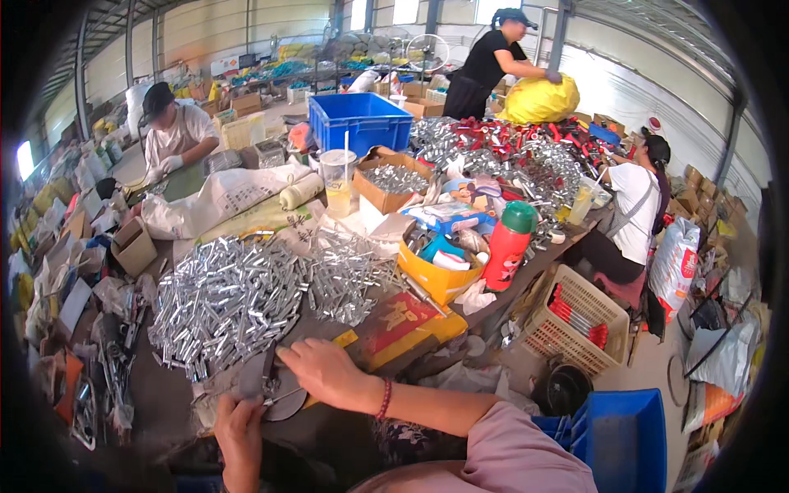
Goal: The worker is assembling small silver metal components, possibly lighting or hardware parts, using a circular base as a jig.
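One left hand (238, 431) pinches a thin metal piece (272, 401); right hand (330, 376): grip indeterminable; red card (400, 320) bears gold printing.

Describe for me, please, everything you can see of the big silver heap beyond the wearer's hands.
The heap is a broad mound of many short, slim, shiny silver pieces that look like metal, jumbled at all angles on the dark tabletop. It lies left of centre, beyond the left hand and right hand. Its right edge meets a looser silver pile.
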Demonstrator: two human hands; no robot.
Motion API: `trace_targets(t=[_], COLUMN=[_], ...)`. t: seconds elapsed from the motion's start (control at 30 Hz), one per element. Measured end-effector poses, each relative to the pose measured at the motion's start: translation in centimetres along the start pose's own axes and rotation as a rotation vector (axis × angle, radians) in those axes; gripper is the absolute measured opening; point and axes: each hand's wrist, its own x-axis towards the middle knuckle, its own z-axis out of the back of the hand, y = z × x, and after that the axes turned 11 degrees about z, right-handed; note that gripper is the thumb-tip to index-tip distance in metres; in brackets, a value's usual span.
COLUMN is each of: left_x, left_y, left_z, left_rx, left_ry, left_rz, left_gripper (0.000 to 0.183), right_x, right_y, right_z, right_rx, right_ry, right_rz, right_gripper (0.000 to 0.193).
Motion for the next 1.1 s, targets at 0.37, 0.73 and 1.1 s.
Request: trace_targets(t=[0.37,0.73,1.1], left_x=[0.8,0.3,0.3], left_y=[0.2,0.5,0.6], left_z=[-0.4,0.4,0.4], left_rx=[-0.021,-0.065,-0.070], left_ry=[-0.009,0.032,0.067], left_rz=[0.017,0.017,0.048], left_gripper=[0.017,0.020,0.019], right_x=[-0.9,-0.7,0.9], right_y=[1.6,3.5,0.8], right_z=[5.8,4.6,3.6], right_rx=[0.255,0.133,0.110], right_ry=[-0.007,0.062,0.069], right_rz=[0.013,0.149,0.093], right_gripper=[0.044,0.039,0.038])
